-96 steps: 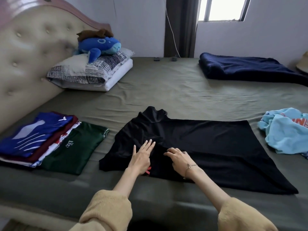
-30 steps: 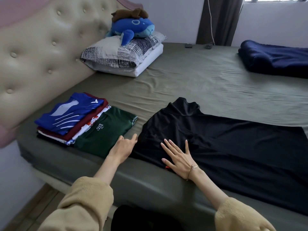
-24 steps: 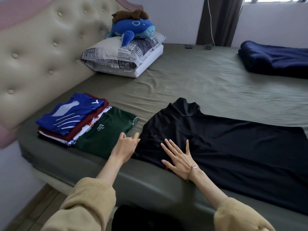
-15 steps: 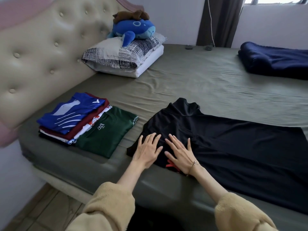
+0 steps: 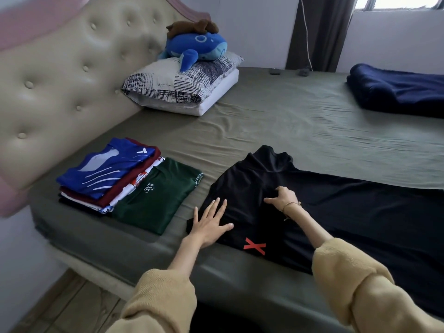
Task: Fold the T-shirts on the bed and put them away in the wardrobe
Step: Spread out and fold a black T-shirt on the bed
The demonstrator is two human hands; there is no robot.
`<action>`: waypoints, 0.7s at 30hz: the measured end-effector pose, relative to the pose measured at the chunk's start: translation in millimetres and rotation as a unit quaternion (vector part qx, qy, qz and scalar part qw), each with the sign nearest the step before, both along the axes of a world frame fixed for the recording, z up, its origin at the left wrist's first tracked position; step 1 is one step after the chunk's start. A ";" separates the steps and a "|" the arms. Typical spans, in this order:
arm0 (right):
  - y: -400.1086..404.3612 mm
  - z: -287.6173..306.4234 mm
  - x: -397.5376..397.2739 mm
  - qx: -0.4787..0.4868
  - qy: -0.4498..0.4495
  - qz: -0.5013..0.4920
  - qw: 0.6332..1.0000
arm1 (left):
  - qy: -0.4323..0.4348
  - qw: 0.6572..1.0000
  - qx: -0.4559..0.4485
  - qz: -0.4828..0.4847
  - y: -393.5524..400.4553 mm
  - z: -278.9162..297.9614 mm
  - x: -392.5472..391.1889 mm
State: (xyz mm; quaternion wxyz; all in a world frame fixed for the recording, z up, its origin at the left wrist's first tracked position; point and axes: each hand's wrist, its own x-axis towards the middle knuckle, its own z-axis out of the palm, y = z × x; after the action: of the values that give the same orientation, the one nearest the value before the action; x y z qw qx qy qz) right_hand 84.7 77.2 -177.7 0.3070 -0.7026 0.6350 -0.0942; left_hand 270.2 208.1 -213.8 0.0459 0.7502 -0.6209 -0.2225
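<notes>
In the head view, the black shirt (image 5: 336, 212) is spread on the bed (image 5: 276, 121), near its front edge. Since half a second ago the right hand (image 5: 284, 197) has been moved further onto the cloth and curled; its fingers now pinch a fold near the sleeve. The left hand (image 5: 209, 223) has been kept flat, fingers spread, on the shirt's left edge. A red X is now uncovered. It is judged that the sleeve fold is being started.

A folded stack (image 5: 105, 174) and a green shirt (image 5: 156, 195) lie just left. Pillows (image 5: 182, 87), a blue plush (image 5: 197, 48) and a navy blanket (image 5: 396, 92) are well apart. Nothing is seen blocking the fold.
</notes>
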 end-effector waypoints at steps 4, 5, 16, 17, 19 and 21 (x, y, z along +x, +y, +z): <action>9.2 5.7 7.0 -0.030 -0.123 0.071 0.989 | 0.132 0.990 -0.014 0.051 -2.6 0.7 0.6; 13.7 7.4 8.5 -0.066 -0.126 0.113 0.983 | 0.160 0.985 -0.016 0.059 -3.5 2.4 1.9; 75.7 -35.7 -9.1 -0.325 0.035 0.406 0.854 | 0.389 0.908 -0.042 0.148 -6.5 5.9 6.5; 77.3 -34.7 -9.7 -0.310 0.018 0.401 0.862 | 0.327 0.936 -0.031 0.123 -5.4 2.0 6.8; 79.7 -30.6 -12.8 -0.289 -0.007 0.380 0.879 | 0.185 0.979 -0.012 0.085 -4.7 -4.2 5.0; 79.2 -26.4 -18.4 -0.301 -0.023 0.341 0.890 | 0.166 0.983 -0.010 0.078 -5.5 -3.3 3.3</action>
State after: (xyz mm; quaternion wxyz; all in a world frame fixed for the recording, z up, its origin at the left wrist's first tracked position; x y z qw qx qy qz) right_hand 66.3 156.3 -204.1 0.1085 -0.9323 0.2898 -0.1870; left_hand 273.5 202.6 -217.1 0.1735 0.7482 -0.5467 -0.3335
